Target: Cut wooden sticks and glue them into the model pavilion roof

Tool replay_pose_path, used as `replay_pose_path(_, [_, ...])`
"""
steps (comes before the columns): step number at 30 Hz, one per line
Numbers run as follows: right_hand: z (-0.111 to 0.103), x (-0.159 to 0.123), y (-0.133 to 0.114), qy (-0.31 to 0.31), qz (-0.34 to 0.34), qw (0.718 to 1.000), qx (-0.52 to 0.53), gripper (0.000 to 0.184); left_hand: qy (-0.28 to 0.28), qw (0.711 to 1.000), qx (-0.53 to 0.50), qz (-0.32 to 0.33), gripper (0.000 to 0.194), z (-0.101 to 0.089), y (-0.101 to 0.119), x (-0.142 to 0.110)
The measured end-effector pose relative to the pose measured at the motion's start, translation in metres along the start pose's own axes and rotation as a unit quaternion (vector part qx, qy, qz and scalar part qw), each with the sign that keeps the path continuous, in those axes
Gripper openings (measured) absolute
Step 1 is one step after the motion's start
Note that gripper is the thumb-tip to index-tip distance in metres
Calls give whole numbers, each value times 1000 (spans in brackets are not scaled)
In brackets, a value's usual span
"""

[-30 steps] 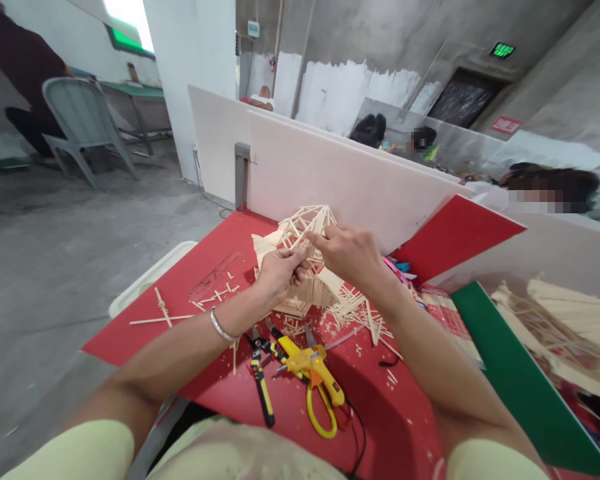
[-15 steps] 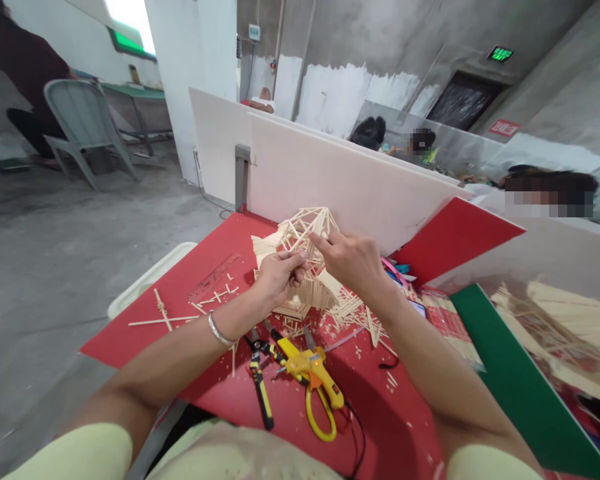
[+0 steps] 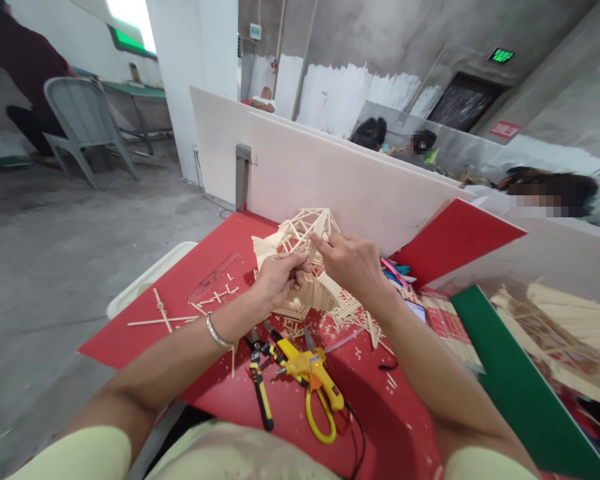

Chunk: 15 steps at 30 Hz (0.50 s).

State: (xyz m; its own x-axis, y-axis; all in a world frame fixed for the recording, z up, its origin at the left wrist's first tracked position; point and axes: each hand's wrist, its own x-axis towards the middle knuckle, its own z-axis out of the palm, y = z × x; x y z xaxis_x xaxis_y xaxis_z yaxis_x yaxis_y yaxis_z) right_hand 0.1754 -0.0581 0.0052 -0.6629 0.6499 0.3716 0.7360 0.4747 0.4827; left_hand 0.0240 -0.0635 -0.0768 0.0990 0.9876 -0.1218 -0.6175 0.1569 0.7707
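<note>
A model built of thin wooden sticks (image 3: pixel 300 303), with an open lattice frame on top, stands at the back of the red table. In front of its middle, my left hand (image 3: pixel 283 275) is closed in a pinch, thumb against forefinger, at the sticks of the frame. From the right, my right hand (image 3: pixel 353 260) grips the upper frame with its forefinger stretched along a stick; its thumb and other fingertips are mostly hidden. Both hands cover part of the model. Nearer me lie a yellow glue gun (image 3: pixel 307 365), yellow-handled scissors (image 3: pixel 321 420) and black-and-yellow pliers (image 3: pixel 261 390).
Loose sticks (image 3: pixel 347 308) and scraps litter the red table (image 3: pixel 220 387). A clear ruler (image 3: pixel 214 277) lies at left. White partition boards (image 3: pixel 330 160) rise behind, and a green board (image 3: pixel 520 373) leans at right. The glue gun's cord (image 3: pixel 363 447) runs off the front edge. Other people sit beyond.
The hands and the model hold almost the same place. My left fingers have shifted very slightly at the frame.
</note>
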Motion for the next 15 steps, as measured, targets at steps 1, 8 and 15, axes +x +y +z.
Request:
replay_pose_path(1, [1, 0, 0, 0, -1, 1000, -1, 43, -2, 1000, 0, 4, 20, 0, -1, 0])
replay_pose_path(8, [3, -2, 0, 2, -3, 1000, -5, 45, 19, 999, 5, 31, 21, 1, -3, 0])
replay_pose_path(15, [7, -4, 1, 12, 0, 1000, -5, 45, 19, 999, -3, 28, 22, 1, -2, 0])
